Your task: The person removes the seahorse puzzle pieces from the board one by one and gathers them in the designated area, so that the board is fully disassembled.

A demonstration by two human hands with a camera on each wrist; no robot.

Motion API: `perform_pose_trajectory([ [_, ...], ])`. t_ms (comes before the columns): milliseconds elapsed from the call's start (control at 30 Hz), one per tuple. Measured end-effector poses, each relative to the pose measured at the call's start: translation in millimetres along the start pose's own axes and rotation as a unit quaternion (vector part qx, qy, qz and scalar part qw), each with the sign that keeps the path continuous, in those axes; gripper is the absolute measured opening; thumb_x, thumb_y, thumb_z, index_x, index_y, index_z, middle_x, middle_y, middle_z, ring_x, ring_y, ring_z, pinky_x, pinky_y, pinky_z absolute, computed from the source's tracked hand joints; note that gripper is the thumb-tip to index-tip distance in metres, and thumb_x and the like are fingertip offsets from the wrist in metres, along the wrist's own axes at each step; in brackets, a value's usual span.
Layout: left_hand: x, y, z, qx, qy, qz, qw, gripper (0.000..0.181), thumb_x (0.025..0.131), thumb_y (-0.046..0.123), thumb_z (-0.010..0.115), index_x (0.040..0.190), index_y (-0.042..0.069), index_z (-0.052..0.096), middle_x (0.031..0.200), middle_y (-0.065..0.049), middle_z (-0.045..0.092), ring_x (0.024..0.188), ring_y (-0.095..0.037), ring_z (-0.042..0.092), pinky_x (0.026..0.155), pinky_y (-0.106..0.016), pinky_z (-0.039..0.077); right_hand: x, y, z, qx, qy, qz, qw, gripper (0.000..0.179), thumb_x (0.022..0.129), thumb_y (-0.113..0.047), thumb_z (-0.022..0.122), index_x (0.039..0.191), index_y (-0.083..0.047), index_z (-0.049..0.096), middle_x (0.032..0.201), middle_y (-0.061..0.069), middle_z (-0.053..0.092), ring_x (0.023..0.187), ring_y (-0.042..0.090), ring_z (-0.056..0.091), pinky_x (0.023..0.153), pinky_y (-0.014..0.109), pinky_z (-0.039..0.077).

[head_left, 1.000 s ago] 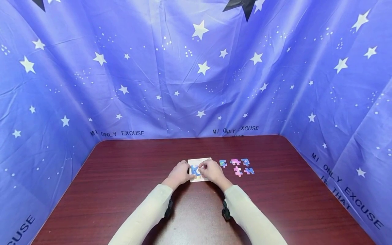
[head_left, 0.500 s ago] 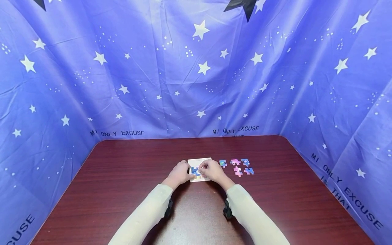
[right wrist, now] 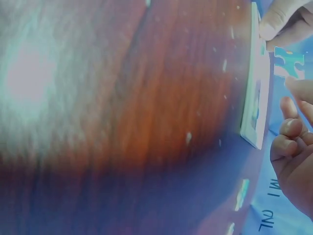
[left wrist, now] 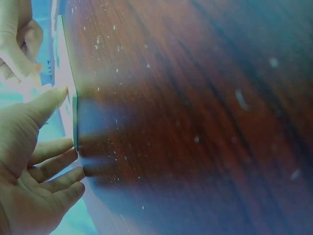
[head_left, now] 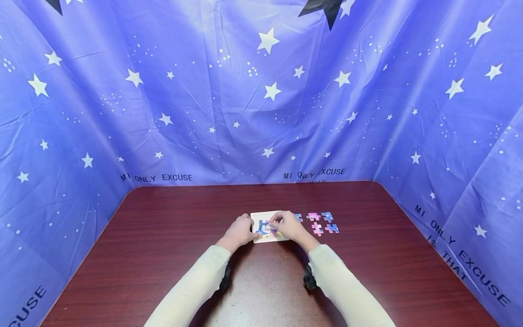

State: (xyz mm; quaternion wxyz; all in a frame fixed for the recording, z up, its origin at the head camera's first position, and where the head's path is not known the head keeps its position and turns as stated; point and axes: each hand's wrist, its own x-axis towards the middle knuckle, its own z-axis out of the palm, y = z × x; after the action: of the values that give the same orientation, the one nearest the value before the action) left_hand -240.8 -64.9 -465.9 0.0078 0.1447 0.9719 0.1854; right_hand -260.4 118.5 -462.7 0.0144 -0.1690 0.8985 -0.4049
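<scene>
A flat white-framed puzzle board (head_left: 265,214) with a coloured picture inside lies mid-table. At its left side my left hand (head_left: 239,232) holds it, thumb over the frame and fingers along the outer edge, as the left wrist view also shows. Above the board my right hand (head_left: 288,226) pinches a blue jigsaw piece (right wrist: 288,62) between thumb and index finger. In the right wrist view that piece stands tilted up off the board, with the other fingers curled below. The right hand covers part of the board in the head view.
Several loose jigsaw pieces lie right of the board, among them a pink one (head_left: 313,216) and a blue one (head_left: 333,228). One more blue piece (head_left: 298,217) is partly hidden behind my right hand. A star-printed curtain (head_left: 267,113) borders the dark red table (head_left: 163,254).
My right hand has shifted slightly right, and the blue jigsaw piece has turned and come up, showing more of the board's picture. The left hand has stayed in place.
</scene>
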Motion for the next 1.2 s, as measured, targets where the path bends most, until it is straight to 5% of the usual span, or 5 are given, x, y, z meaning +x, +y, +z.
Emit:
perform_pose_trajectory([
  [467, 4.5, -4.8, 3.6, -0.02, -0.002, 0.003, 0.9998, 0.034, 0.073, 0.035, 0.078, 0.075, 0.006, 0.059, 0.093, -0.008, 0.054, 0.08, -0.021, 0.052, 0.077, -0.035, 0.048, -8.9, 7.6, -32.9, -0.048, -0.009, -0.006, 0.9988, 0.006, 0.083, -0.011, 0.067, 0.079, -0.007, 0.068, 0.07, -0.001, 0.059, 0.065, 0.008, 0.048, 0.06, 0.022, 0.041],
  [767, 0.8, -1.5, 1.2, 0.006, -0.001, 0.005, 1.0, 0.035, 0.074, 0.037, 0.076, 0.071, 0.009, 0.056, 0.092, -0.005, 0.054, 0.079, -0.019, 0.052, 0.075, -0.032, 0.047, -21.9, 16.6, -65.0, -0.054, -0.026, -0.004, 0.9982, 0.006, 0.082, -0.011, 0.067, 0.079, -0.006, 0.068, 0.073, 0.001, 0.063, 0.065, 0.009, 0.049, 0.06, 0.023, 0.041],
  [1033, 1.9, -2.0, 2.1, 0.005, 0.004, 0.01, 0.9999, 0.036, 0.073, 0.037, 0.077, 0.067, 0.01, 0.054, 0.089, -0.005, 0.053, 0.076, -0.019, 0.051, 0.072, -0.033, 0.047, -34.3, 24.7, -92.8, -0.045, -0.056, 0.018, 0.9972, 0.006, 0.081, -0.009, 0.067, 0.08, -0.002, 0.066, 0.069, 0.008, 0.063, 0.047, 0.007, 0.045, 0.043, 0.022, 0.04],
  [1200, 0.5, -1.3, 1.3, -0.004, 0.005, 0.009, 0.9999, 0.038, 0.073, 0.037, 0.077, 0.065, 0.01, 0.052, 0.085, -0.004, 0.051, 0.074, -0.017, 0.048, 0.071, -0.032, 0.045, -41.5, 34.9, -108.8, -0.078, -0.069, -0.005, 0.9945, 0.006, 0.079, -0.007, 0.067, 0.076, -0.002, 0.066, 0.068, 0.0, 0.06, 0.058, 0.007, 0.047, 0.051, 0.021, 0.039],
])
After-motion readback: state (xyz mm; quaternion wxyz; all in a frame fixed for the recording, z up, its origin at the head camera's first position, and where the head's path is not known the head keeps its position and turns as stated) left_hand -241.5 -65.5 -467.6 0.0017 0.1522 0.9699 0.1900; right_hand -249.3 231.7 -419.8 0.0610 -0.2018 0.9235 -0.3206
